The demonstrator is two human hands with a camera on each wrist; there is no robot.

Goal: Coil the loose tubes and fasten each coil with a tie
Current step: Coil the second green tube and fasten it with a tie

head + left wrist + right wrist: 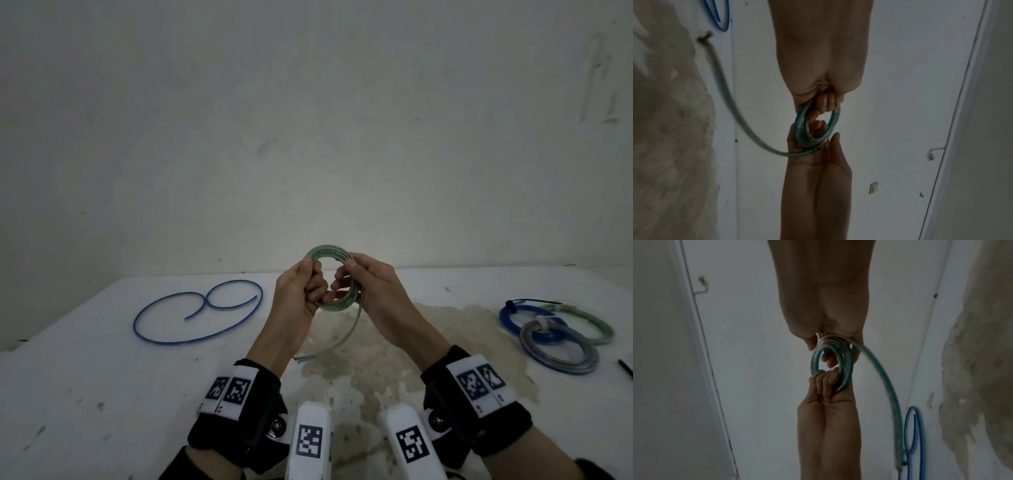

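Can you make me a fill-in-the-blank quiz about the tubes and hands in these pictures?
1. Both hands grip the ____ tube's coil.
2. The uncoiled blue tube lies on the table to the person's ____.
3. The number of finished coils lying at the right is ____.
4. The left hand and right hand hold the coil ____ the table.

Answers: green; left; three; above

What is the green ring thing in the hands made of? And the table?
The green tube looks like soft see-through plastic: glossy, and it bends into loops without kinking. The table has a matt white coating, worn off in a rough beige patch; what lies underneath I cannot tell.
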